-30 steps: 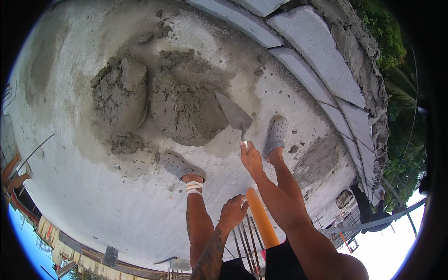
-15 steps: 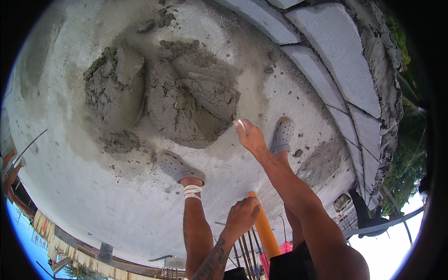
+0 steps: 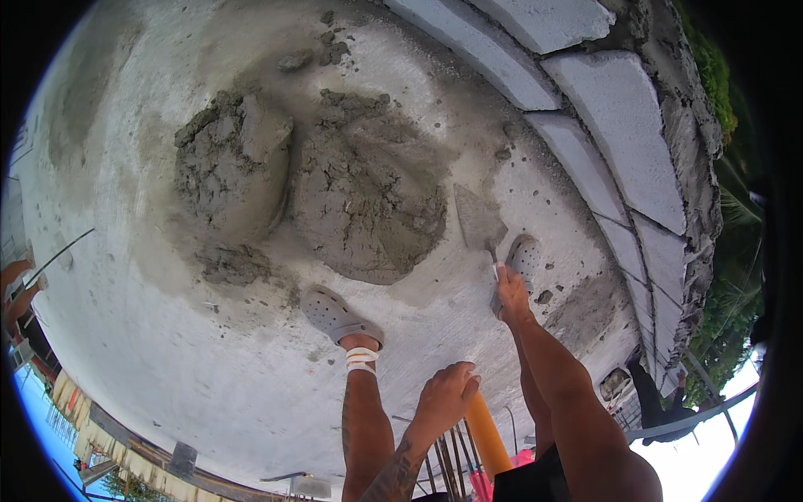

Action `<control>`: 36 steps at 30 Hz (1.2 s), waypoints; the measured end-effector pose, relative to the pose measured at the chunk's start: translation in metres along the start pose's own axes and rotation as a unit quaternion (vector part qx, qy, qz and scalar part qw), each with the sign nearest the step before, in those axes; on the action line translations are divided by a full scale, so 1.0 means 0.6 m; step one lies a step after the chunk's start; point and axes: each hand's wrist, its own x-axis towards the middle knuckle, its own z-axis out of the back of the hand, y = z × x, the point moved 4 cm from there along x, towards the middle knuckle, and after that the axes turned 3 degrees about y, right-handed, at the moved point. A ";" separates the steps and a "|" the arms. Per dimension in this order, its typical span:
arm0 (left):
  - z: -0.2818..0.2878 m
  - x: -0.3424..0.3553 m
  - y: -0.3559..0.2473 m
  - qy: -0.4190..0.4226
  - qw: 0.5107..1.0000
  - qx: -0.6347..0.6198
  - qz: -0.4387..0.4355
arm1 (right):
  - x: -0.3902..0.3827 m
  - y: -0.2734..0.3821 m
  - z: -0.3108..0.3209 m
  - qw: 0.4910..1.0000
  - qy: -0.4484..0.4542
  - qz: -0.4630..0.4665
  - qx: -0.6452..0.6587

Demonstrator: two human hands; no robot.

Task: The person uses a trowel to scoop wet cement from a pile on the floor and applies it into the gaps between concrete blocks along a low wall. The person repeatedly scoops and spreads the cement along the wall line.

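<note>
In my right hand point(image 3: 512, 293) is the handle of a pointed trowel point(image 3: 479, 219); its flat grey blade lies low over the floor beside the wet mortar heap point(image 3: 372, 205), apart from it. My fingers are wrapped round the handle near my right clog point(image 3: 524, 255). My left hand point(image 3: 449, 395) is closed over the upper end of an orange pipe point(image 3: 487, 435) that stands between my legs. Left of the main heap sits a second mortar mound point(image 3: 232, 167), smooth on its right flank and crumbly on its left.
A low wall of pale grey blocks point(image 3: 615, 125) with mortar joints curves along the right. Thin metal rods point(image 3: 452, 460) rise by the pipe. Mortar crumbs point(image 3: 297, 60) dot the concrete floor point(image 3: 251, 376). A person in dark clothes point(image 3: 661, 402) is at the lower right; another person's limbs point(image 3: 17, 293) show far left.
The trowel has come out of the mortar heap, drawn right and toward me by my right hand. The heap's right side looks flatter. My left hand stays at the pipe.
</note>
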 end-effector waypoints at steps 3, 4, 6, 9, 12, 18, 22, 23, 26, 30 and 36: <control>-0.014 -0.010 -0.001 0.033 0.999 -0.005 0.001 | 0.103 0.129 -0.071 0.986 0.153 0.055 0.030; -0.017 -0.019 -0.001 0.032 0.999 -0.002 0.001 | 0.124 0.184 -0.085 0.977 0.166 0.129 0.039; -0.016 -0.014 0.005 0.016 1.000 0.014 -0.016 | 0.133 0.267 -0.081 0.978 0.156 0.139 -0.005; -0.005 -0.007 0.031 -0.005 1.000 0.015 0.016 | 0.087 0.311 -0.036 0.979 0.185 0.087 -0.013; 0.021 -0.016 0.039 -0.033 0.998 0.056 0.016 | -0.009 0.365 0.020 0.974 0.142 0.177 -0.021; 0.146 -0.144 -0.003 -0.038 0.996 0.072 0.037 | -0.229 0.504 0.120 0.975 0.170 0.139 0.012; 0.280 -0.265 -0.007 -0.128 0.990 0.033 0.038 | -0.346 0.604 0.197 0.971 0.189 0.147 0.017; 0.315 -0.293 0.002 -0.158 0.986 0.026 0.037 | -0.363 0.629 0.213 0.971 0.180 0.159 -0.006; 0.402 -0.355 0.040 -0.224 0.969 -0.009 0.103 | -0.372 0.729 0.267 0.958 0.144 0.243 -0.058; 0.450 -0.417 0.071 -0.319 0.935 0.015 0.152 | -0.327 0.890 0.341 0.925 0.148 0.319 -0.145; 0.395 -0.430 0.037 -0.401 0.888 -0.115 0.195 | -0.246 1.129 0.485 0.890 0.230 0.375 -0.119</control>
